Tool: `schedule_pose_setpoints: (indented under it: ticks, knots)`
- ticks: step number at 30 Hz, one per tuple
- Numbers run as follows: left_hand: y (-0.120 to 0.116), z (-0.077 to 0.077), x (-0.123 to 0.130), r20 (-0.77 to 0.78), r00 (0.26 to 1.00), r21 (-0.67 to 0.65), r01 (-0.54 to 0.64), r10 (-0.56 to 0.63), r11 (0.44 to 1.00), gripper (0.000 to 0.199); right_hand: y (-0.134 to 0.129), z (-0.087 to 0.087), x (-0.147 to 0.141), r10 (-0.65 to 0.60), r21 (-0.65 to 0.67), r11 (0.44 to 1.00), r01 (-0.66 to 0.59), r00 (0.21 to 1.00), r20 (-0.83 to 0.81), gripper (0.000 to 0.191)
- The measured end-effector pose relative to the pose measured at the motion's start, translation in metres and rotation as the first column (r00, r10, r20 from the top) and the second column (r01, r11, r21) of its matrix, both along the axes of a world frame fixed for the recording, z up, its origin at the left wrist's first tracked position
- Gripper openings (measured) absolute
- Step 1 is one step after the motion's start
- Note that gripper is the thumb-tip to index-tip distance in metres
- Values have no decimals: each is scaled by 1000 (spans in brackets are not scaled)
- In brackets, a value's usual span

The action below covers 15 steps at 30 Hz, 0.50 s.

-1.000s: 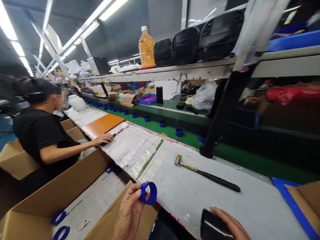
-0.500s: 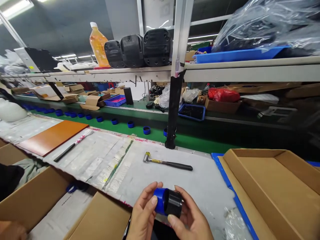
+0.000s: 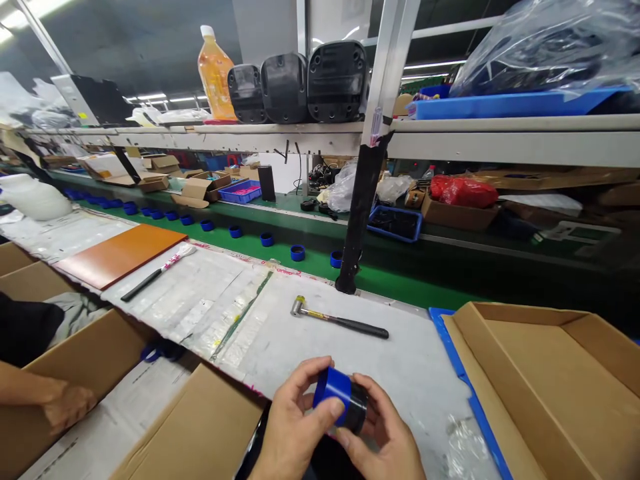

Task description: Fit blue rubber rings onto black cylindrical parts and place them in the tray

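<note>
My left hand (image 3: 300, 417) grips a blue ring (image 3: 334, 392), thumb on its near side and fingers over the top. My right hand (image 3: 385, 427) holds a black cylindrical part (image 3: 358, 408) from the right. Ring and cylinder meet end to end, and the ring seems to sit over the cylinder's left end; how deep, I cannot tell. Both are held above the front edge of the white worktable (image 3: 280, 340). Beyond my hands a small hammer (image 3: 340, 320) with a black handle lies on the table.
Blue rings (image 3: 297, 253) stand in a row on the green conveyor (image 3: 400, 283). A cardboard tray (image 3: 555, 387) is at right, an open carton (image 3: 195, 427) at lower left. A black-taped post (image 3: 357, 220) rises behind the table. A co-worker's hand (image 3: 70, 403) is over a carton at left.
The blue ring has come against the black cylinder and now covers part of it; its open end faces left. A co-worker's arm has come into sight at left. The view has shifted slightly.
</note>
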<state>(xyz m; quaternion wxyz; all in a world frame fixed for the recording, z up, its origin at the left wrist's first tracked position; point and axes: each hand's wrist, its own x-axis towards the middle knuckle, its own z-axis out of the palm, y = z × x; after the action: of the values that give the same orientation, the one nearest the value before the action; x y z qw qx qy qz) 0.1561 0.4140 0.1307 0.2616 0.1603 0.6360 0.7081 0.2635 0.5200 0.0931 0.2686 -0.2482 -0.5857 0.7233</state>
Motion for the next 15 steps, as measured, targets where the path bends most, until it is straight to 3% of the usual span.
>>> schedule_pose_setpoints:
  ticks: [3,6,8,10,13,15]
  knots:
    - [13,5,5,-185,983,-38,6,-13,999,61,4,-9,-1,-2,-62,998,3,1000,18,81]
    - [26,4,7,-298,955,-121,-50,12,991,82,15,-19,7,-12,33,999,10,997,71,92]
    - [34,-2,6,-351,936,-157,-76,16,985,96,26,-24,17,-57,152,987,42,994,93,86]
    - [43,-12,1,-410,912,-182,-95,12,979,102,39,-21,25,-120,264,961,80,983,142,68]
    - [60,-31,-4,-522,851,-226,-84,-48,970,101,56,0,17,-158,458,888,45,965,211,47]
    - [71,-44,-6,-578,812,-225,-69,-76,972,90,64,19,-7,-124,643,765,-27,974,189,43]
